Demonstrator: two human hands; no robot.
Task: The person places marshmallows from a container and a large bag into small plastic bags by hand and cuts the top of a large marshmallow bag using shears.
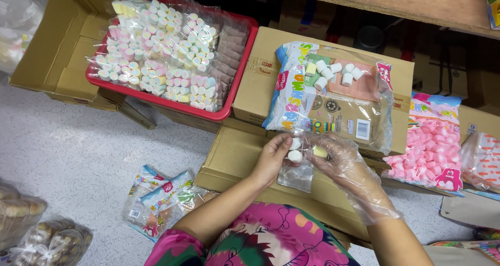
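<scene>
My right hand (341, 159), covered in a loose clear plastic glove, pinches a pale yellow marshmallow (320, 152) between fingertips, closed lightly so it keeps its shape. My bare left hand (272, 159) is closed around the mouth of a small clear bag (297, 175), holding it up with two white marshmallows (295, 149) at its top, so the opening faces the gloved hand. Both hands hover over a flat cardboard box (234, 156) that serves as a work surface. Just beyond, an opened large marshmallow packet (333, 96) lies within reach on another box. To the left, a red tray (172, 52) holds many filled small bags. A full pink marshmallow bag (432, 143) lies to the right.
</scene>
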